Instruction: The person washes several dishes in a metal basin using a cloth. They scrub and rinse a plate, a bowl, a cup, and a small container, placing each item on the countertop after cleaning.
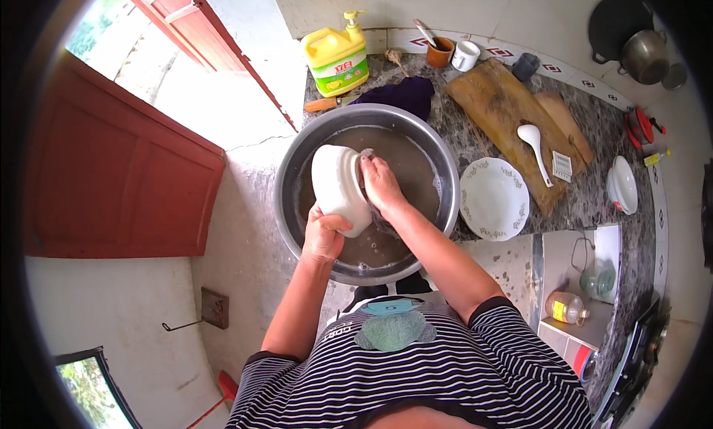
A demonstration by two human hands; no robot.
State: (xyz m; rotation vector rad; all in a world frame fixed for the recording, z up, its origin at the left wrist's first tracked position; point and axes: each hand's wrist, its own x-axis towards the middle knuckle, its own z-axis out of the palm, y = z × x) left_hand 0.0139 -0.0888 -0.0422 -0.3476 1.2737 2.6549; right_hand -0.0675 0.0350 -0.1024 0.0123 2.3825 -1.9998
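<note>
A white bowl (336, 175) is tilted on its side over a wide metal basin (282, 200) of murky, slightly foamy water (398, 142). My left hand (323, 237) grips the bowl's near edge, its thumb on the outer wall. My right hand (383, 184) presses against the bowl's base side with a greyish wet scrubber or cloth (367, 152) under the fingers. Most of that scrubber is hidden by the hand, so its exact kind cannot be told. The bowl's inside faces away from view.
Right of the basin, a floral-rimmed plate (494, 199) sits at the counter's edge. Beyond it are a wooden board (496, 117) with a white spoon (536, 150) and a small grater (562, 166). A yellow detergent jug (337, 61), a wooden-handled knife (322, 105) and a dark cloth (401, 96) lie behind.
</note>
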